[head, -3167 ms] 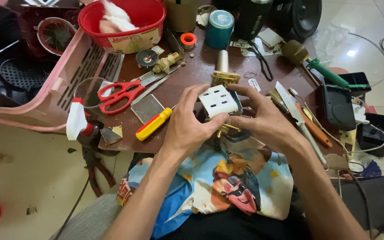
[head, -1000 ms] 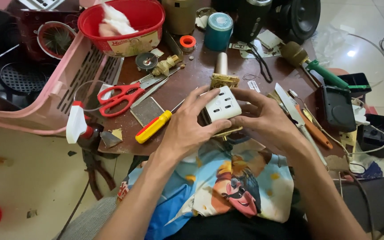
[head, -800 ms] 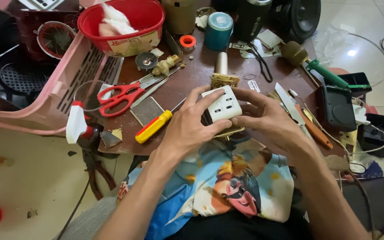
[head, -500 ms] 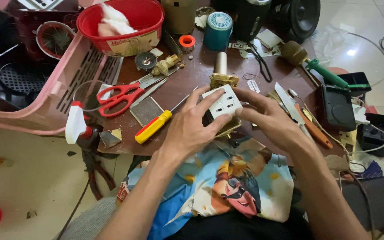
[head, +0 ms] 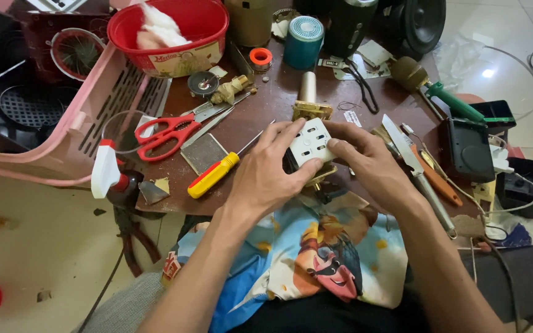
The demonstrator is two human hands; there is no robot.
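A white socket block (head: 310,143) is held above the near edge of a dark round table (head: 266,117), just in front of a brass fitting (head: 311,110) that stands on the tabletop. The block is pinched between both hands, with its holed face turned up towards the camera. The left hand (head: 266,176) is closed round the block's left and lower sides, the thumb pressed against the lower right corner and the fingers spread along the left edge. The right hand (head: 371,166) is curled round the right side, and its fingertips (head: 334,143) are laid on the white face.

Left of the block, a screwdriver with a yellow and red handle (head: 214,174) is lying on the table, its shaft pointing towards the block. Farther left, red-handled scissors (head: 165,132) are seen, and beyond them a spray bottle with a white and red head (head: 109,179) is tipped at the table's edge. Behind the block and to the left, a red bowl (head: 171,28) with white cloth inside is set; a teal cylinder (head: 303,42) is placed almost straight behind it. Right of the block, just past the right hand, a knife (head: 414,169) is lying, and a black box (head: 466,150) is found farther right. Below the block, a colourful printed cloth (head: 316,253) is spread over the lap.
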